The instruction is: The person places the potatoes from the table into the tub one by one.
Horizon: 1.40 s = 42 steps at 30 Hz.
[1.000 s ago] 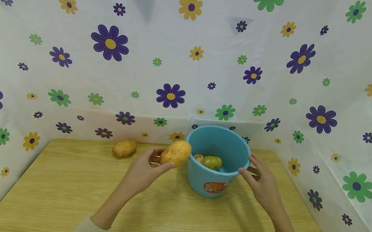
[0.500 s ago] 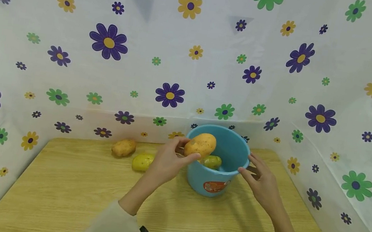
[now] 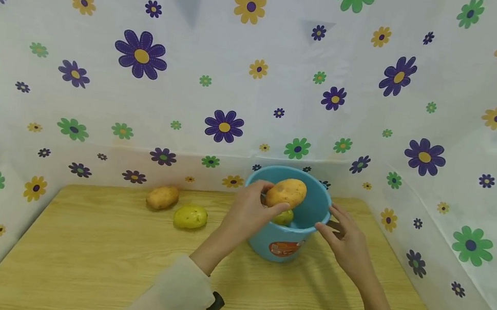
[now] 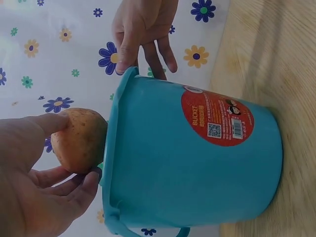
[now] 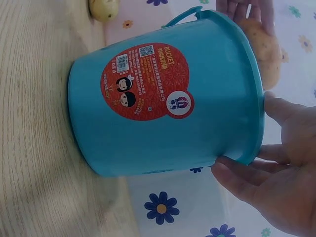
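My left hand [image 3: 248,208] pinches a tan potato [image 3: 288,193] between thumb and fingers, over the mouth of a blue plastic bucket [image 3: 275,243]. In the left wrist view the potato [image 4: 80,140] is right at the rim. At the bucket's right side, my right hand [image 3: 347,242] holds the rim, its thumb at the edge and its fingers against the outer wall, as the right wrist view shows. A yellow-green, potato-like piece [image 3: 285,217] lies inside the bucket, partly hidden by the left hand. The bucket stands upright with a red label [image 5: 148,81] on its front.
On the wooden table [image 3: 100,261], left of the bucket, lie another tan potato [image 3: 162,197] and a yellow-green, potato-like piece [image 3: 190,217]. A white sheet with printed flowers [image 3: 182,90] rises behind the table and along its sides.
My left hand has carried the potato rightward from beside the bucket to above its opening. This uncovers the yellow-green piece on the table. The right hand stays at the rim.
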Available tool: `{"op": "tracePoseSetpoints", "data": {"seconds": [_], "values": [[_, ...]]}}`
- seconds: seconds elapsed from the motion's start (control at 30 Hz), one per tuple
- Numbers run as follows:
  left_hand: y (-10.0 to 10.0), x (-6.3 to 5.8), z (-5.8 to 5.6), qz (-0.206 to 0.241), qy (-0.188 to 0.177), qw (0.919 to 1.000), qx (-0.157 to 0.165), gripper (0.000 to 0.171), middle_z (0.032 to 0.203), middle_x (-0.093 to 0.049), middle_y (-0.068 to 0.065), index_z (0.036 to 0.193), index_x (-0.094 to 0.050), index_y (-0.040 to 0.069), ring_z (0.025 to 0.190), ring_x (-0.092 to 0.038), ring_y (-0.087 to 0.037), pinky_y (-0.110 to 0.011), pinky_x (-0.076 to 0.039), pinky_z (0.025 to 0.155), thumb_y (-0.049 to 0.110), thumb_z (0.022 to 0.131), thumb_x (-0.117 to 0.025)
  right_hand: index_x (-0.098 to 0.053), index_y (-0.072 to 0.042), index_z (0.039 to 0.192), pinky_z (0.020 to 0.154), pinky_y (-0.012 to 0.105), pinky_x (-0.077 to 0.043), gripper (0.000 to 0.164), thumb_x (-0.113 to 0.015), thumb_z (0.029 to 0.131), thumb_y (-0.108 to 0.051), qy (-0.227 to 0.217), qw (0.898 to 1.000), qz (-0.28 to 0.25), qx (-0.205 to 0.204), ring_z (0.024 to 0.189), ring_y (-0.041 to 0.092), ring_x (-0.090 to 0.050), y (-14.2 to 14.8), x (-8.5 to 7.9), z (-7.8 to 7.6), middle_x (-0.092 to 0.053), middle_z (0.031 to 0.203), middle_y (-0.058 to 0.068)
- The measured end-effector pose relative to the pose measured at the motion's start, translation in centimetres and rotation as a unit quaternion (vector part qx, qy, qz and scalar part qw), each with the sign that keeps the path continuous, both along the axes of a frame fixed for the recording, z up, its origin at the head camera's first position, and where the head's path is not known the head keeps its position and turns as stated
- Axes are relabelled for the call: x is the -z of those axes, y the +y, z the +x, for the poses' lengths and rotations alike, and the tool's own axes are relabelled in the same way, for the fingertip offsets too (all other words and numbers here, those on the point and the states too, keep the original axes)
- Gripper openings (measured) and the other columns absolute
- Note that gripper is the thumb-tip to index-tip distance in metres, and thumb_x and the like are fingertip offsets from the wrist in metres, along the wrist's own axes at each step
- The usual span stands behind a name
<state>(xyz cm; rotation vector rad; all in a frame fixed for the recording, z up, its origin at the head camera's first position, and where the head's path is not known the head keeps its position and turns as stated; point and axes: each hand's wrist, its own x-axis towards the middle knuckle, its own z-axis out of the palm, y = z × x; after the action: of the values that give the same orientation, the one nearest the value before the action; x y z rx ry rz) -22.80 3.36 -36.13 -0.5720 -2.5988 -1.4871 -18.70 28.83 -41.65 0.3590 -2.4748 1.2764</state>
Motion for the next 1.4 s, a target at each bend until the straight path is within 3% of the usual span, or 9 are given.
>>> {"op": "tracePoseSetpoints", "data": {"seconds": [0.33,0.57,1.0,1.23,1.4], "values": [[2.1,1.0,-0.5,-0.015,0.013,0.9998,-0.001,0.061,0.117,-0.067,-0.007,0.135,-0.06,0.003,0.09,-0.061,-0.014,-0.028,-0.055,0.074,0.045,0.094,-0.077,-0.043,0.013,0.149,0.088,0.04,-0.06,0.06,-0.068,0.102,-0.014,0.005,1.0,0.003,0.0,0.117,0.046,-0.065,0.0,-0.1,0.0,-0.039,0.156,0.03],[2.7,1.5,-0.2,-0.043,0.017,0.9989,0.002,0.061,0.132,-0.063,-0.012,0.141,-0.059,0.003,0.109,-0.063,-0.022,-0.037,-0.058,0.088,0.041,0.096,-0.074,-0.043,0.012,0.15,0.089,0.038,-0.06,0.059,-0.067,0.102,-0.013,0.0,1.0,-0.003,-0.003,0.118,0.046,-0.064,-0.1,-0.1,0.1,-0.038,0.156,0.029],[2.7,1.9,-0.1,-0.043,0.05,0.9973,0.032,0.046,0.139,-0.061,-0.009,0.14,-0.061,0.007,0.119,-0.064,-0.024,-0.035,-0.057,0.095,0.029,0.101,-0.07,-0.042,0.012,0.15,0.09,0.042,-0.06,0.059,-0.067,0.102,-0.012,-0.002,1.0,-0.004,0.0,0.119,0.047,-0.063,0.0,-0.1,0.1,-0.038,0.156,0.03],[2.0,1.3,0.2,-0.026,0.072,0.9967,0.027,0.041,0.136,-0.063,-0.008,0.139,-0.062,0.008,0.117,-0.062,-0.02,-0.034,-0.056,0.096,0.026,0.102,-0.068,-0.042,0.011,0.15,0.09,0.042,-0.06,0.059,-0.067,0.103,-0.014,-0.003,1.0,-0.001,0.001,0.119,0.046,-0.063,0.0,0.0,0.0,-0.038,0.157,0.029],[0.9,1.1,0.2,-0.007,0.062,0.9979,0.016,0.041,0.136,-0.063,-0.007,0.139,-0.062,0.01,0.119,-0.062,-0.022,-0.037,-0.056,0.094,0.026,0.103,-0.068,-0.042,0.011,0.15,0.09,0.042,-0.059,0.059,-0.067,0.103,-0.015,-0.002,1.0,0.003,0.004,0.119,0.046,-0.063,0.0,0.0,0.1,-0.038,0.157,0.029]]}}
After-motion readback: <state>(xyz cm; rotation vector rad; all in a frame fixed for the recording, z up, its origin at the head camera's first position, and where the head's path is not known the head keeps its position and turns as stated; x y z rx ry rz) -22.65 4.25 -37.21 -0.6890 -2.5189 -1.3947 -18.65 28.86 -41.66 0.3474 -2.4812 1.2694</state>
